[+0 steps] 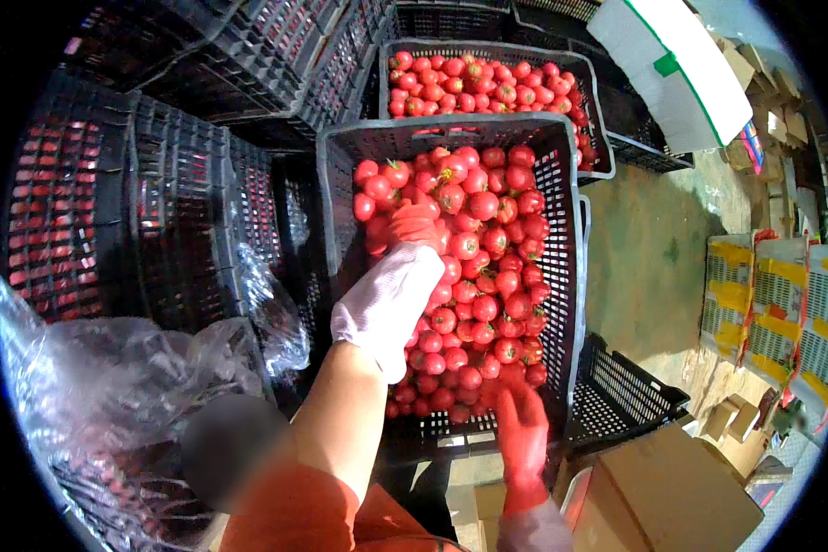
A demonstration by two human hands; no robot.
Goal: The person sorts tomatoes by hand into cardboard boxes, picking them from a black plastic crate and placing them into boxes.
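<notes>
My right hand (pixel 522 425), in a red glove with a grey sleeve, reaches over the near rim of a black plastic crate (pixel 566 276). Its fingers are spread and rest on the small red tomatoes (pixel 488 276) that fill the crate, with none clearly gripped. My left hand is not in view. A co-worker in an orange top leans in from the lower left. That person's bare forearm and white glove with red fingertips (pixel 397 285) lie on the tomatoes in the middle of the same crate.
A second crate of tomatoes (pixel 488 87) stands behind the first. Stacked black crates (pixel 184 212) line the left side, with clear plastic sheeting (pixel 110 386) in front. An empty crate (pixel 621 396) and cardboard boxes (pixel 672 497) sit at lower right, and yellow-banded cartons (pixel 773 304) at far right.
</notes>
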